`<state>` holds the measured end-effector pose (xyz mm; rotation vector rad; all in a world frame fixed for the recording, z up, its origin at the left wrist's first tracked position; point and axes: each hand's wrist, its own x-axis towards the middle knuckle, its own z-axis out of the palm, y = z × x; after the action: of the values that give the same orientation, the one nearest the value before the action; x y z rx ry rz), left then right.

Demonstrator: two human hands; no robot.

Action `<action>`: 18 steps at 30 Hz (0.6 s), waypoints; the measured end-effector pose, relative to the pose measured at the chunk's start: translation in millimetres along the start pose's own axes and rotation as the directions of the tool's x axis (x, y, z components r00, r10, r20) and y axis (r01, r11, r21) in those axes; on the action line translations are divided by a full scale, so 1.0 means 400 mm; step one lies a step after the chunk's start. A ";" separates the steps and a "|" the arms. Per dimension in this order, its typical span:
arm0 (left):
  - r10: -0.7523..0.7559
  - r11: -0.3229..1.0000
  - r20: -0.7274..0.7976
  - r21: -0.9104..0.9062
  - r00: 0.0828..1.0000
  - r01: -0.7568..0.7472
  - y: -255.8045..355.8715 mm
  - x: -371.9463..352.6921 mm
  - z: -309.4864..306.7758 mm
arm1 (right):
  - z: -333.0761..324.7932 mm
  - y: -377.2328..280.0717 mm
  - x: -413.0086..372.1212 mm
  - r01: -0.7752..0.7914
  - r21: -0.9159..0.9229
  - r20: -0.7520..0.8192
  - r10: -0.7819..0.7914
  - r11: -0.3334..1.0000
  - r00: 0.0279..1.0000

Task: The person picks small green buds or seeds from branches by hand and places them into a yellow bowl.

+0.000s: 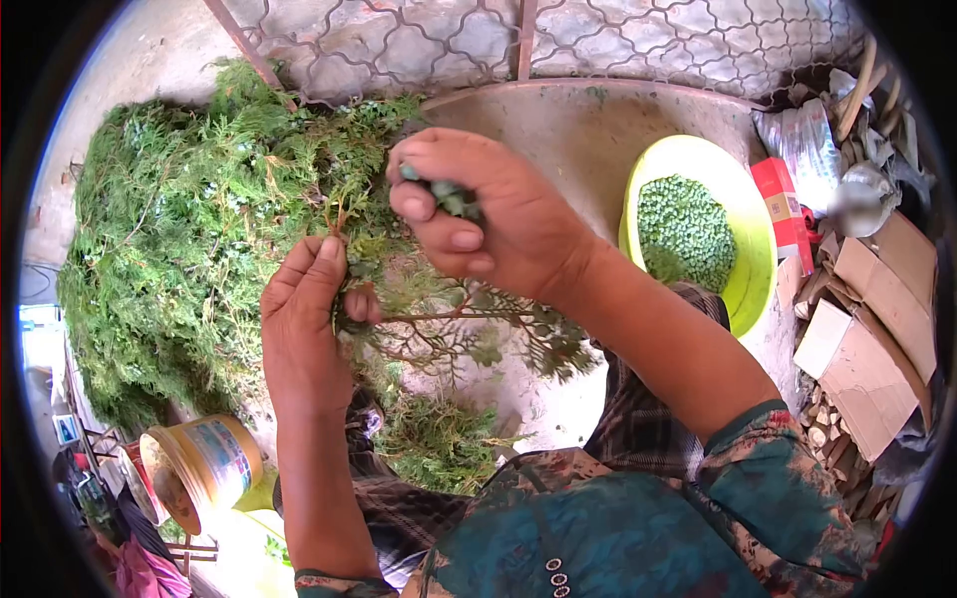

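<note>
My left hand (314, 299) is closed on a leafy green branch (459, 317), whose brown stem and sprigs spread to the right, below my other hand. Curled fingers of my right hand (464, 204) hold several small blue-green cones (449, 194), raised just above and right of the left hand. A large heap of cut evergreen branches (179, 239) fills the floor at the left. At the right, a yellow-green basin (753, 269) contains many small green cones (683, 224) and a green sprig.
Behind is a metal lattice fence (638, 40). Flattened cardboard (862, 369), a red box (781, 209) and wood pieces lie at the far right. A yellow bucket (224, 458) lies tipped at lower left. Loose sprigs (439, 444) are on the floor near my legs.
</note>
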<state>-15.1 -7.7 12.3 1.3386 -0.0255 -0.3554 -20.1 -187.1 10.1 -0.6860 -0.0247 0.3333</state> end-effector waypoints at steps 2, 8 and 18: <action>-0.011 0.999 -0.005 -0.039 1.000 0.011 -0.001 -0.002 0.008 | 0.001 -0.005 -0.003 0.035 0.082 -0.029 -0.032 0.996 0.999; -0.017 1.000 -0.009 -0.022 1.000 0.017 -0.004 -0.003 0.022 | -0.012 0.030 -0.005 -0.122 -0.251 -0.141 0.089 0.960 0.986; -0.006 0.997 0.060 0.083 0.998 0.001 -0.018 0.011 0.007 | 0.018 0.085 0.007 0.174 -0.717 0.051 -0.198 0.675 0.979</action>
<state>-13.2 -12.9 5.2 1.4096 -0.0896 -0.4011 -28.2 -157.1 -5.9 -1.4708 -0.2070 0.0979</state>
